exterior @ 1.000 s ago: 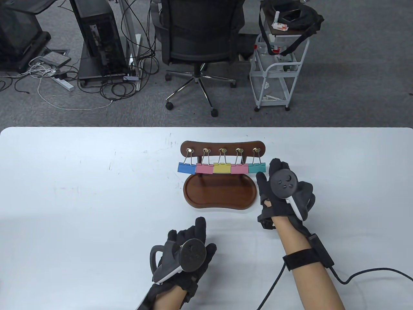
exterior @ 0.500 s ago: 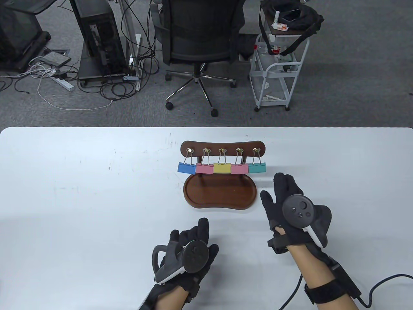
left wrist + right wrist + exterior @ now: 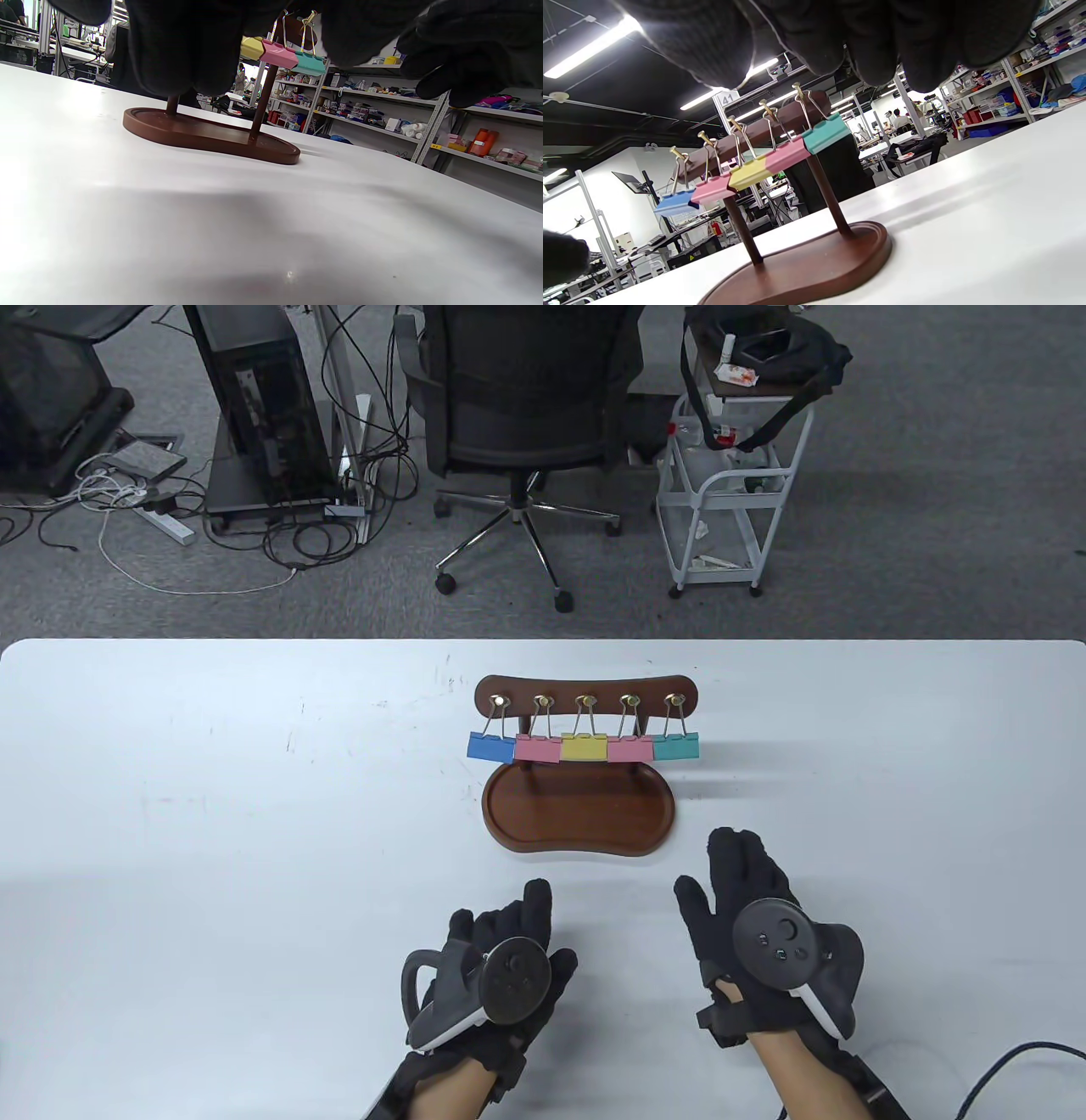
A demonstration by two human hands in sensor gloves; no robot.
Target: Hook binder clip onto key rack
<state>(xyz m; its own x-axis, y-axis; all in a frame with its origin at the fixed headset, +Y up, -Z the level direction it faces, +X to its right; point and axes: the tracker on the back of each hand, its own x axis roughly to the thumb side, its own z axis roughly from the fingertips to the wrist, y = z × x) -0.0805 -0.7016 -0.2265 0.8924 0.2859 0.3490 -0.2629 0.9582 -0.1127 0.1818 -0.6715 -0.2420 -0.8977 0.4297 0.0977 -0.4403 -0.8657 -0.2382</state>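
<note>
We see five clips (image 3: pixel 584 747) hanging in a row on the rack (image 3: pixel 585 697), left hand (image 3: pixel 496 967) and right hand (image 3: pixel 755 933) near the table's front edge, fingers spread, holding nothing.

A black knitted sensor glove is worn on the left hand (image 3: pixel 501 959), and a dark grey round tracker with a white lower edge and a grey loop (image 3: pixel 509 980) is strapped to its back. The right hand (image 3: pixel 755 925) is covered by the same black glove, topped by a round dark tracker with small buttons (image 3: pixel 776 942). Bare skin is seen at both forearms. A black cable (image 3: pixel 1018 1065) is seen beside the right forearm.
</note>
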